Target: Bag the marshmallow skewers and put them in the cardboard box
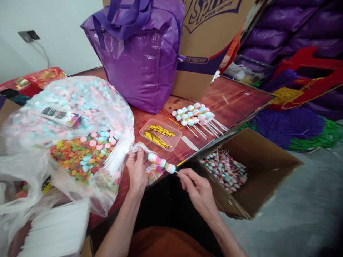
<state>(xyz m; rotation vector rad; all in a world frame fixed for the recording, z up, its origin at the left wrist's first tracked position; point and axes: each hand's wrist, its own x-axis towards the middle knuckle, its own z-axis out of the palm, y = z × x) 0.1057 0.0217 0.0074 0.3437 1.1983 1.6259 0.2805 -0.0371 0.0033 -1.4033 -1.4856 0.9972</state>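
Between my hands is a candy skewer (162,163) of pink, blue and green sweets, its left part inside a clear printed wrapper. My left hand (137,170) pinches the wrapper (139,146) near its end. At the skewer's other end, the fingers of my right hand (196,187) close on the bare stick. Beyond my hands lies a clear plastic tray (174,142) with gold twist ties (158,134). A row of finished-looking candy skewers (194,113) on white sticks rests farther right on the table. Beneath the skewer, a stack of printed wrappers (153,173) is partly covered.
A plastic bag (118,96) of loose marshmallows and gummy rings fills the table's left. White sticks (56,228) lie at front left. A purple bag (142,67) and a cardboard carton (191,80) stand behind. Below the right edge, an open box (270,167) holds wrapped skewers (225,169).
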